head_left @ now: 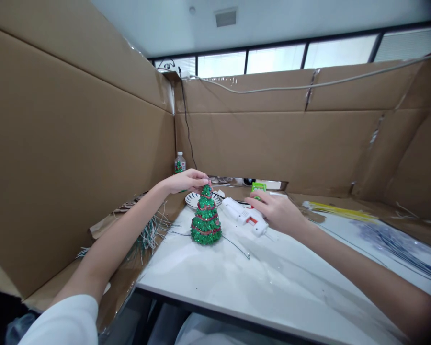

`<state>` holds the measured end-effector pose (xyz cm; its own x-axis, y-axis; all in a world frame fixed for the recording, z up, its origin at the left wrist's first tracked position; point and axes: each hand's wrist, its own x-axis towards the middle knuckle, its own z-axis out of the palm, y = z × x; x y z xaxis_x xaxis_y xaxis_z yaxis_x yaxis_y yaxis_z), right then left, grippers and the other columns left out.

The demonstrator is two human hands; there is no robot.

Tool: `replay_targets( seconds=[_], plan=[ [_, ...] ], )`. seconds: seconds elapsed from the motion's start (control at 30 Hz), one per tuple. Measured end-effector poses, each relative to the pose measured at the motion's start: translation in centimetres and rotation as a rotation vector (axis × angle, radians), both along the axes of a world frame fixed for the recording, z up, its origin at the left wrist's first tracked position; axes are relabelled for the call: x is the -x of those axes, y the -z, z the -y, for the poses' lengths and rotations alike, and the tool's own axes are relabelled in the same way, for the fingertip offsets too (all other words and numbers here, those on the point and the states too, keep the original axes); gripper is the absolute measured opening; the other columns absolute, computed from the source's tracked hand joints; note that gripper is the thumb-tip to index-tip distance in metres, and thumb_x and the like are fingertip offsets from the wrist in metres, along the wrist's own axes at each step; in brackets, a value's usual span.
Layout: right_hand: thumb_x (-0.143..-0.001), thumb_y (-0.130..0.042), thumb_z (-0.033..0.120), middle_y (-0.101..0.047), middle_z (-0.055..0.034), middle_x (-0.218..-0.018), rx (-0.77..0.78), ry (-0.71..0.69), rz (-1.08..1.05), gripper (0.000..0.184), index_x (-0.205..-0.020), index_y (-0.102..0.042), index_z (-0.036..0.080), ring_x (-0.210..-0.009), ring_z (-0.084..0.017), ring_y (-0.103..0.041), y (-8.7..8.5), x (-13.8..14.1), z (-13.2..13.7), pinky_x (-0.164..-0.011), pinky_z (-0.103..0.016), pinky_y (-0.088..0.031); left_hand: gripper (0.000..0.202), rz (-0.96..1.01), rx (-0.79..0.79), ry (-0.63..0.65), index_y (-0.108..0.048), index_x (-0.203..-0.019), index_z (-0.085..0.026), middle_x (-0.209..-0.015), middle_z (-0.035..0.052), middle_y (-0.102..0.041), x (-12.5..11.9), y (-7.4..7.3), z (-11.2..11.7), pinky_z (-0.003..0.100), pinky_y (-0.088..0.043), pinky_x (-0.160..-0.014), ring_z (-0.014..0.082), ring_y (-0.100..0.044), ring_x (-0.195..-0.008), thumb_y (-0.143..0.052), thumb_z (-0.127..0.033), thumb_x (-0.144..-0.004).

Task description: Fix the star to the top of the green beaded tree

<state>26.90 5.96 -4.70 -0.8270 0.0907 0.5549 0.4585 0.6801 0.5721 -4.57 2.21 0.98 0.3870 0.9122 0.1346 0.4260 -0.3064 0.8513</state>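
"Where's the little tree?"

"The green tinsel tree (206, 220) stands upright on the bench (187, 275), close to its left edge. The left hand (187, 181) is at its tip, fingertips drawn together. Whether they grip the tip or some small bit beside it, I can't tell."

"Why hold it up there?"

"My guess is that a light touch at the top steadies it without crushing the tinsel. A thin wire (237, 247) lies by its base, pointing towards the near edge."

"And the right hand?"

"The right hand (276, 211) is beside the white glue gun (235, 211), fingers partly curled. I can't tell if it has hold of anything; a green packet (258, 186) shows just beyond the fingers."

"Handy spot for the gun."

"Probably set within reach of the tree. The striped plate (191, 201) is behind the tree, towards the far left corner. Yellow strips (339, 212) lie along the far edge, and dark wires (405, 254) at the right, perhaps to leave the near edge free."

"Any writing?"

"The packet has pale marks and the bottle (180, 160) at the back wears a label, but both are too small to read. I can't make out a brand on the gun."
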Motion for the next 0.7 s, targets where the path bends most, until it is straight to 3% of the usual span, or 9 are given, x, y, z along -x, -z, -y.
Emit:
replay_targets(
  seconds=[0.23,0.7],
  plan=[
    [-0.081,-0.047,0.006,-0.063,-0.0092,-0.092,0.049,0.021,0.031,0.023,-0.095,-0.064,0.012,-0.066,-0.014,-0.055,-0.4,2.5,0.6,-0.055,-0.027,-0.028,0.026,0.000,-0.006,0.018,-0.066,-0.095,-0.013,-0.100,0.0101,-0.069,0.2,0.1,-0.3,0.030,-0.053,-0.083,0.0158,-0.067,-0.089,-0.062,-0.037,-0.086],
    [-0.084,-0.048,0.009,-0.061,-0.0069,-0.083,0.138,0.052,0.059,0.014,-0.087,-0.061,0.012,-0.066,-0.013,-0.053,-1.0,3.1,0.3,-0.055,-0.026,-0.022,0.027,0.002,-0.001,0.030,-0.066,-0.096,-0.014,-0.101,0.0101,-0.070,0.1,0.2,-0.3,0.029,-0.053,-0.082,0.0159,-0.067,-0.088,-0.063,-0.038,-0.085]
  ],
)
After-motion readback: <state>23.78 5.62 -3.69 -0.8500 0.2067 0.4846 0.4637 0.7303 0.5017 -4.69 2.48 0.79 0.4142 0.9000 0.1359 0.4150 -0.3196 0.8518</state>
